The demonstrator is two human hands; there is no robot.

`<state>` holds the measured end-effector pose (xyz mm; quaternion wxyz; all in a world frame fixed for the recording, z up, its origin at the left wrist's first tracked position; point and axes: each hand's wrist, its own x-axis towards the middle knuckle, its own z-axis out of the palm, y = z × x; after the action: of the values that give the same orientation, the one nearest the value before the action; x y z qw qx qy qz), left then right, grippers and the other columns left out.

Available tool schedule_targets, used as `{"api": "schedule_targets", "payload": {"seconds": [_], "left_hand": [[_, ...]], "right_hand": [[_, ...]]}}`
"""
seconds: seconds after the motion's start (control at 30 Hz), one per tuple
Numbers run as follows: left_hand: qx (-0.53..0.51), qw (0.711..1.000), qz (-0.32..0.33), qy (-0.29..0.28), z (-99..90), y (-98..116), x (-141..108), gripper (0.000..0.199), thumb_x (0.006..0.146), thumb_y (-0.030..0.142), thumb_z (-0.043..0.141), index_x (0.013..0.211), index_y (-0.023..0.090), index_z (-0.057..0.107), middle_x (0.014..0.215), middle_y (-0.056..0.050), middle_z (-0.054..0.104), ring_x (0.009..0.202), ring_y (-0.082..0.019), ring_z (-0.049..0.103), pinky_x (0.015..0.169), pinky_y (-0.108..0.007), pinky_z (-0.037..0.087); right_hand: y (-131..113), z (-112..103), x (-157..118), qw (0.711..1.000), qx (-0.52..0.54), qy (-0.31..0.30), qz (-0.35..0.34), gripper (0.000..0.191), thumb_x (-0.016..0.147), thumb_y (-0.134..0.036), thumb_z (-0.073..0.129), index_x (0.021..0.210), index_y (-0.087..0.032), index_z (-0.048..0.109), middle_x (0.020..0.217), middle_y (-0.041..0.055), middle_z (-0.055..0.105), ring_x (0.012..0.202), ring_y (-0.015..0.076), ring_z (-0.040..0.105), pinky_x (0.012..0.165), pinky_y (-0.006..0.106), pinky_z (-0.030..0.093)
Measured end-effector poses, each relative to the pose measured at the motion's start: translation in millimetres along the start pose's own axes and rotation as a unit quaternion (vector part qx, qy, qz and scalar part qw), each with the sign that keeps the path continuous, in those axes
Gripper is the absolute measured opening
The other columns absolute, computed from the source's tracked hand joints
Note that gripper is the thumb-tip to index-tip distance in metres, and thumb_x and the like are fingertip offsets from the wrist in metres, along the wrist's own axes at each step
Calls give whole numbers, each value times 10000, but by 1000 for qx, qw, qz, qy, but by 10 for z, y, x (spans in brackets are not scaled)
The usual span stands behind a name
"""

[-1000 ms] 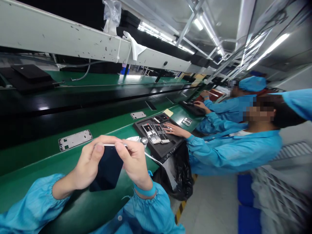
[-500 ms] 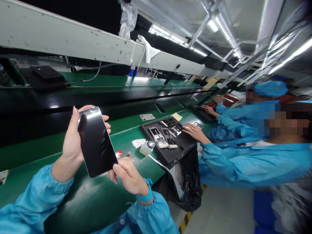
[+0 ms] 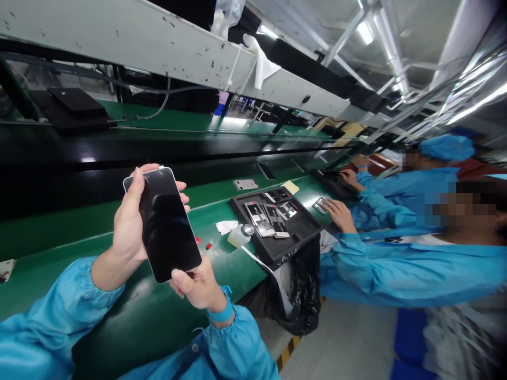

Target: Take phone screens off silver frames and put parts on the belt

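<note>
A smartphone (image 3: 168,227) with a dark, glossy screen and a pale edge is held tilted above the green bench. My left hand (image 3: 129,224) grips its upper left side, the thumb over the front edge and fingertips showing past the right edge. At the lower right corner, my right hand (image 3: 198,282) pinches the phone, its thumb on the front and the other fingers partly hidden behind.
To the right, a black tray (image 3: 293,232) holds several phone parts. Beside it are a bottle (image 3: 238,236), a white wipe (image 3: 227,227) and small red items. A co-worker's hand (image 3: 338,214) touches a phone (image 3: 320,206) beyond the tray.
The phone has shifted slightly right in view with both my hands, and my right thumb sits further in on its lower edge. The co-worker's hand has moved right, off the tray's edge.
</note>
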<state>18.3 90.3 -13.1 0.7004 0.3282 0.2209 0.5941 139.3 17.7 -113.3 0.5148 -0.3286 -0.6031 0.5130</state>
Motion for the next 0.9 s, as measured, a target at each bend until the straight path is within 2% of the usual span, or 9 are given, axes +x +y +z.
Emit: {"api": "schedule_targets", "payload": {"seconds": [0.1, 0.2, 0.27, 0.37, 0.53, 0.57, 0.63, 0.73, 0.9], "left_hand": [[10, 1000, 15, 1, 8, 8, -8, 271, 1074, 541, 494, 1183, 312, 591, 987, -33, 764, 772, -214, 736, 722, -388, 642], [19, 999, 37, 18, 24, 26, -19, 251, 1086, 519, 479, 1171, 322, 608, 975, -18, 769, 817, -212, 744, 746, -376, 644], [23, 998, 45, 28, 30, 35, -20, 250, 1099, 505, 452, 1163, 319, 607, 963, -17, 772, 822, -206, 744, 747, -362, 642], [23, 998, 48, 25, 26, 29, -18, 267, 1109, 506, 420, 1171, 322, 604, 963, -18, 774, 805, -204, 742, 722, -358, 640], [21, 1000, 15, 8, 33, 30, -5, 282, 1105, 524, 432, 1194, 321, 607, 961, -25, 769, 773, -209, 744, 693, -366, 656], [18, 1000, 15, 15, 39, 50, 3, 290, 1108, 522, 423, 1192, 312, 603, 945, -31, 767, 753, -206, 743, 671, -357, 656], [12, 999, 23, 35, 50, 111, 20, 307, 1120, 515, 391, 1179, 289, 590, 908, -39, 762, 721, -199, 741, 625, -333, 652], [10, 998, 40, 48, 55, 206, 30, 323, 1128, 511, 373, 1170, 272, 586, 893, -43, 764, 724, -193, 745, 617, -311, 650], [13, 998, 27, 52, 53, 245, 12, 335, 1123, 515, 375, 1167, 275, 606, 890, -41, 764, 711, -204, 745, 603, -323, 645]], "right_hand": [[63, 58, 2, 1000, 21, -10, 11, 564, 959, -668, 594, 592, -239, 600, 515, 12, 587, 448, 150, 550, 470, 305, 498], [115, 137, 28, 997, 40, -56, 26, 540, 946, -698, 605, 743, -208, 706, 602, 37, 665, 570, 178, 659, 552, 310, 561], [128, 180, 50, 995, 55, -80, 30, 539, 957, -691, 599, 777, -196, 712, 598, 33, 664, 596, 178, 680, 580, 303, 574], [119, 209, 52, 994, 65, -74, 46, 553, 951, -704, 601, 738, -199, 671, 546, 9, 623, 540, 164, 653, 578, 295, 572], [41, 116, -60, 987, 82, -109, 79, 590, 952, -753, 569, 826, -191, 693, 614, 26, 681, 587, 181, 700, 634, 317, 593], [9, 76, -81, 988, 84, -108, 74, 591, 964, -748, 558, 851, -187, 706, 625, 32, 693, 597, 186, 708, 641, 322, 591], [-70, -9, -99, 994, 74, -59, 54, 603, 980, -748, 536, 845, -188, 716, 597, 30, 686, 560, 185, 686, 617, 322, 571], [-184, -108, -68, 999, 11, 19, 32, 655, 987, -781, 483, 708, -215, 656, 509, 15, 618, 465, 170, 598, 526, 305, 503], [-174, -110, -32, 998, -37, 14, 48, 659, 1066, -689, 413, 618, -230, 564, 466, -18, 521, 430, 131, 504, 495, 274, 421]]}}
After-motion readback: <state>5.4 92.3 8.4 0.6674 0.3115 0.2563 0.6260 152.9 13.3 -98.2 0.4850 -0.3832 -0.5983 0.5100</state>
